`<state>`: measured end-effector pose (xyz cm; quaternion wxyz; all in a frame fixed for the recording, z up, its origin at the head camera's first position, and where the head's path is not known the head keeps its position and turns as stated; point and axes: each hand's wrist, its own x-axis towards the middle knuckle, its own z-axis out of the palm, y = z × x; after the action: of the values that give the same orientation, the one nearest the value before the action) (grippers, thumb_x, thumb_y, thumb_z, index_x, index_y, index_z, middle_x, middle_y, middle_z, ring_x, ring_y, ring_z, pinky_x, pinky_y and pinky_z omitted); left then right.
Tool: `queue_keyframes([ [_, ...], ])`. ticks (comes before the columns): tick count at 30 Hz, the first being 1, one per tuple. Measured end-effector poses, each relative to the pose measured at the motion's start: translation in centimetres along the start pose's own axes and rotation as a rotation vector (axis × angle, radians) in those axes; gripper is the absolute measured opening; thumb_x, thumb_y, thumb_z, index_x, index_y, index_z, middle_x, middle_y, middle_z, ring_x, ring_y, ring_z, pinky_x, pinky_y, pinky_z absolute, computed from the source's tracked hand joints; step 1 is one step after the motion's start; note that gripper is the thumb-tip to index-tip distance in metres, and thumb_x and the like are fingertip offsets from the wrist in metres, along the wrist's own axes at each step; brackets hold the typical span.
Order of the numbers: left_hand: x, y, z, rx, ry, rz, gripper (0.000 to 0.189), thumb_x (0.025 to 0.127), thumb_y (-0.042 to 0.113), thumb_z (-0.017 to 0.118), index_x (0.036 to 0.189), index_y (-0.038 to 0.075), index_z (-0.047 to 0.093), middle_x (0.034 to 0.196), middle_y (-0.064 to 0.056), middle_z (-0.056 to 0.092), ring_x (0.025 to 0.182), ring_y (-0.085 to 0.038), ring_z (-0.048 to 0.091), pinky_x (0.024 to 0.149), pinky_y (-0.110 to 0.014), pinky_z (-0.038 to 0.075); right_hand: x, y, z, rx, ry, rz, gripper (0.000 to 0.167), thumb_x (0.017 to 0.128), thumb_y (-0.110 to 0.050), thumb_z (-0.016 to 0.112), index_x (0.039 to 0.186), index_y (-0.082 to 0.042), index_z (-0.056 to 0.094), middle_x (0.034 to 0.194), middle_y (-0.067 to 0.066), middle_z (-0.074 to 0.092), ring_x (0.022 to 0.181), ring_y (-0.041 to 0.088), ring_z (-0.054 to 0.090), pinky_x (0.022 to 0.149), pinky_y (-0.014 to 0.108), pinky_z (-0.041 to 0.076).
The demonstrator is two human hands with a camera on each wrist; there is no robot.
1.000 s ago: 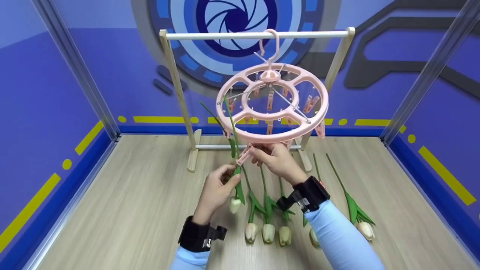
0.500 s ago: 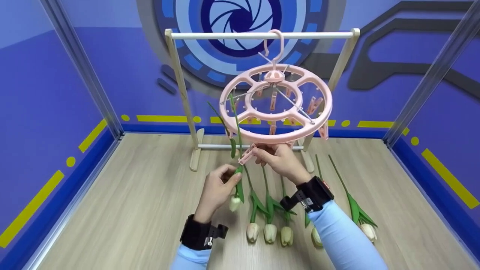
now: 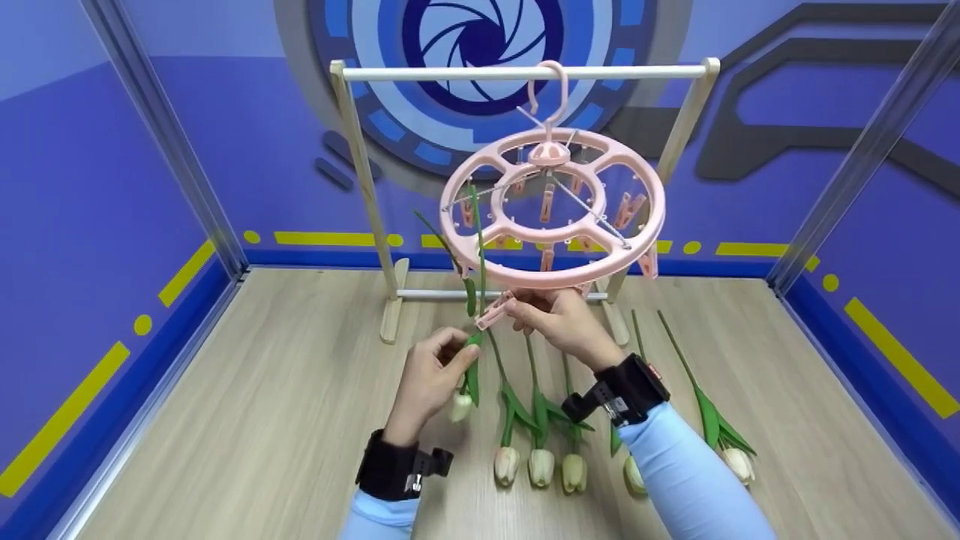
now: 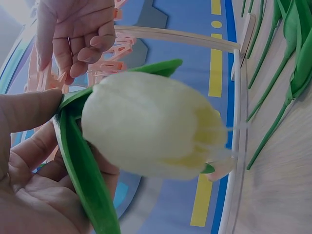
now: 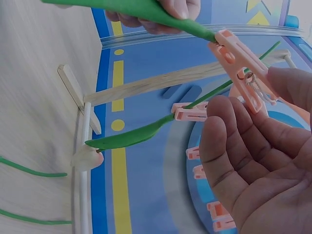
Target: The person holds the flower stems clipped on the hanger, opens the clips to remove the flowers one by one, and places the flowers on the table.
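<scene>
My left hand (image 3: 431, 375) pinches a white tulip (image 4: 146, 124) just above its bloom, which points down while the stem rises in front of the hanger ring. With thumb and fingers, my right hand (image 3: 559, 322) pinches a pink clothespin (image 5: 243, 73) that dangles by a cord from the round pink clip hanger (image 3: 555, 279). The clothespin's tip meets the tulip's green stem in the right wrist view; whether it clamps the stem I cannot tell. Behind, a second tulip (image 5: 126, 138) hangs bloom-down from another clothespin (image 5: 190, 113) on the hanger's left side.
The hanger hooks over the white bar (image 3: 450, 73) of a wooden rack (image 3: 360, 157). Several tulips (image 3: 541, 465) lie on the wooden table (image 3: 285, 420), blooms toward me, some partly under my right arm. Blue printed walls (image 3: 172, 150) enclose the back and sides.
The held tulip has tilted slightly: its bloom and my left hand have shifted a little left, its stem end right. My right hand keeps its place on the clothespin. The head view has moved slightly.
</scene>
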<state>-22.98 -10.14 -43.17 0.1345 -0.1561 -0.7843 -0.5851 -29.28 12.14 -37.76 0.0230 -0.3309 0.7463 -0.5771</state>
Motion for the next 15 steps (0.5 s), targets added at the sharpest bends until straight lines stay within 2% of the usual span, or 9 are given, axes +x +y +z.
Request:
queue_keyframes([
  [7,0.00,0.02,0.00,-0.010,0.008,0.024,0.011,0.098,0.011,0.071,0.099,0.000,0.072,0.084,-0.009,0.065,0.071,-0.013,0.052,0.065,-0.023,0.043,-0.26,0.05,-0.14,-0.007,0.000,0.003,0.024,0.104,-0.009,0.062,0.123,0.005,0.065,0.106,0.017,0.072,0.079,0.020,0.067,0.071,0.028,0.056],
  [15,0.02,-0.08,0.04,-0.008,0.009,0.017,0.011,0.098,0.012,0.072,0.099,0.001,0.072,0.084,-0.008,0.064,0.072,-0.012,0.052,0.066,-0.023,0.042,-0.36,-0.06,-0.08,-0.027,0.016,0.046,0.023,0.104,-0.011,0.063,0.119,0.005,0.067,0.106,0.021,0.072,0.078,0.016,0.066,0.070,0.027,0.056],
])
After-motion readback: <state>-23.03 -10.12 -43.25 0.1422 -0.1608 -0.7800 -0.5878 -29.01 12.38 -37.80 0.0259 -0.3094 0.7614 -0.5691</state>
